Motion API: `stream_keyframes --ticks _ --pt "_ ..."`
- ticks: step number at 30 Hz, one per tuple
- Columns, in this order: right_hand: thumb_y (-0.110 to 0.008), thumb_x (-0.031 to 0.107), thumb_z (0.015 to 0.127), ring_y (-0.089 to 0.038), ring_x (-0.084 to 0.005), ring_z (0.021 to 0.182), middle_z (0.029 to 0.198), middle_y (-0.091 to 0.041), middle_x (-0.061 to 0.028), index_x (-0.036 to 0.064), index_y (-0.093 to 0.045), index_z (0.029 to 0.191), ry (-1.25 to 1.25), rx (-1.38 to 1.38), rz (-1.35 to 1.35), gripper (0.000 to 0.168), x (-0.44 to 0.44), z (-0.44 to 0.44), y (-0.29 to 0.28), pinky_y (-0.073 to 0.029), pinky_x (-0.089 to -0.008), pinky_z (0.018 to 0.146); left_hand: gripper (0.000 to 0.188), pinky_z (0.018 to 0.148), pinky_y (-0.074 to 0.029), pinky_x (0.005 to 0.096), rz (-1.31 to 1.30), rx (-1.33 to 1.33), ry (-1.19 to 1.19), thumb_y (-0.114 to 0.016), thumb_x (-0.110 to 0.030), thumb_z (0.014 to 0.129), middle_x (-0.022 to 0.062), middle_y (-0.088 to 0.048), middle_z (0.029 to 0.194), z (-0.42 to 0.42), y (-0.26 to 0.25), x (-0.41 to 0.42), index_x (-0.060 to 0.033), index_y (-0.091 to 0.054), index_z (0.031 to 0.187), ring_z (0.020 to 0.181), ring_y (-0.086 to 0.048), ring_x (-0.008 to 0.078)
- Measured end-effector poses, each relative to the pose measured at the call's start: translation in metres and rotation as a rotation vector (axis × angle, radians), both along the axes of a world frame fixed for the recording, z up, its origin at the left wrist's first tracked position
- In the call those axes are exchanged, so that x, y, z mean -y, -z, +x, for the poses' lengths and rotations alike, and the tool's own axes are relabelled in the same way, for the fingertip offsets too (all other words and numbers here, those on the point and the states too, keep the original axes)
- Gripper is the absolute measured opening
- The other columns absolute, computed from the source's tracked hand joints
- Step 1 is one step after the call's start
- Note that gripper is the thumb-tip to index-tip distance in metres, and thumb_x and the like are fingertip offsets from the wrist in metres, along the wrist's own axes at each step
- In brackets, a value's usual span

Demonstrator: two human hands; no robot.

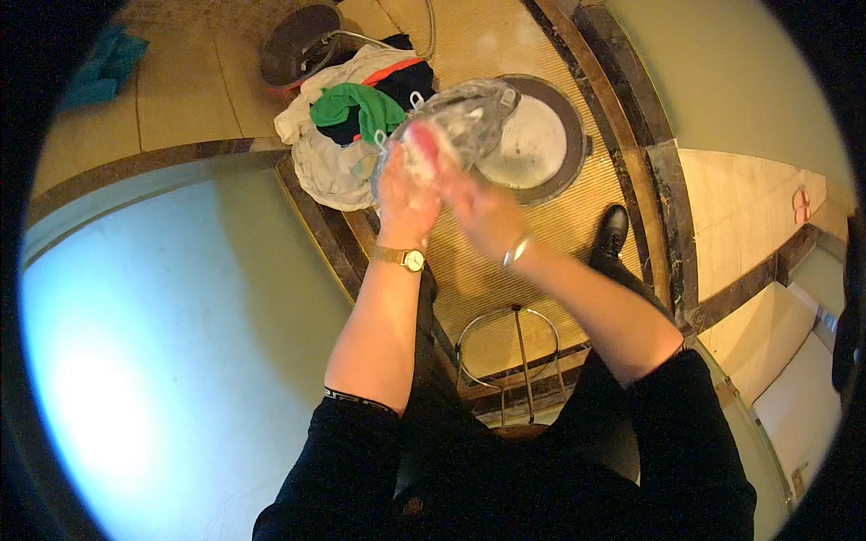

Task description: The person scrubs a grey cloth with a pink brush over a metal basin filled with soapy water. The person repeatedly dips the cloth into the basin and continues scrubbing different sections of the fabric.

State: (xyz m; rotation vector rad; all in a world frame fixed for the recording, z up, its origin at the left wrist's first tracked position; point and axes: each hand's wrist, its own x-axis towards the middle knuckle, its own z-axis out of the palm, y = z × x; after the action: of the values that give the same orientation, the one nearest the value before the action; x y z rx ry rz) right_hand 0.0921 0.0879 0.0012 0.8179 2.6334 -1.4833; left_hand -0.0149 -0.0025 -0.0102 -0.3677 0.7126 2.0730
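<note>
A wet grey garment (pixel 473 125) with pale loops lies stretched in front of me, and its far end rests over the rim of a dark round basin (pixel 575 145). My left hand (pixel 409 196) grips the near part of the cloth. Suds coat that hand and the fabric beside it. My right hand (pixel 490 216) is blurred by motion and holds a pink-and-white object (pixel 424 142) against the cloth; it looks like a scrubbing brush, but the blur hides its detail. Whitish soapy water (pixel 531 145) with foam fills the basin.
Left of the basin lies a pile with a green cloth (pixel 362 108), white fabric (pixel 331 176) and dark garments. Behind it are a dark bucket (pixel 291 44) and a hose (pixel 431 27). A metal-legged stool (pixel 521 351) is under me; a glass panel (pixel 270 270) stands left.
</note>
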Motion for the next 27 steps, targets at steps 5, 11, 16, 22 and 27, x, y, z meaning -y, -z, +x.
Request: stream_keyframes --ticks 5,11,16,22,27 --pt "-0.038 0.037 0.096 -0.061 -0.0404 0.061 0.067 -0.062 -0.0232 0.008 -0.059 0.104 0.021 0.023 -0.013 0.037 -0.023 -0.006 0.006 -0.049 -0.0519 0.056 0.047 0.101 -0.039 0.046 0.014 0.024 -0.009 -0.03 -0.037 0.101 0.0139 -0.053 0.131 0.004 -0.01 -0.019 -0.0043 -0.043 0.133 0.119 -0.051 0.0297" --pt "-0.029 0.04 0.098 -0.061 -0.0404 0.061 0.068 -0.062 -0.0227 0.005 -0.06 0.102 0.001 0.119 -0.022 0.047 -0.037 -0.007 0.015 -0.049 -0.0525 0.061 0.047 0.099 -0.04 0.0476 -0.012 0.126 -0.012 -0.036 -0.039 0.099 0.0129 -0.056 0.124 0.004 -0.007 -0.019 -0.0029 -0.048 0.127 0.116 -0.052 0.0298" --pt "-0.028 0.042 0.098 -0.063 -0.0401 0.066 0.072 -0.063 -0.0235 0.004 -0.062 0.096 -0.036 -0.115 0.031 0.051 0.006 0.004 0.001 -0.049 -0.0528 0.064 0.045 0.098 -0.041 0.0483 -0.566 -0.806 0.213 -0.043 -0.037 0.098 0.0105 -0.06 0.118 0.003 -0.005 0.001 -0.0043 -0.047 0.127 0.111 -0.056 0.0259" --pt "-0.037 0.037 0.097 -0.061 -0.0427 0.064 0.071 -0.063 -0.0229 0.005 -0.063 0.103 0.088 0.039 -0.022 0.041 -0.024 -0.006 0.007 -0.05 -0.0508 0.063 0.035 0.091 -0.047 0.0348 -0.131 0.111 -0.106 -0.043 -0.031 0.097 0.0103 -0.063 0.112 0.008 -0.022 -0.023 -0.0036 -0.054 0.116 0.098 -0.061 0.0233" --pt "-0.042 0.032 0.096 -0.061 -0.0427 0.066 0.074 -0.063 -0.0255 0.009 -0.058 0.117 0.039 -0.092 -0.009 0.035 -0.013 0.005 0.011 -0.05 -0.0509 0.064 0.037 0.097 -0.042 0.0394 -0.127 0.03 -0.068 -0.036 -0.03 0.101 0.0122 -0.059 0.118 0.002 -0.01 -0.01 -0.0033 -0.052 0.122 0.109 -0.056 0.026"
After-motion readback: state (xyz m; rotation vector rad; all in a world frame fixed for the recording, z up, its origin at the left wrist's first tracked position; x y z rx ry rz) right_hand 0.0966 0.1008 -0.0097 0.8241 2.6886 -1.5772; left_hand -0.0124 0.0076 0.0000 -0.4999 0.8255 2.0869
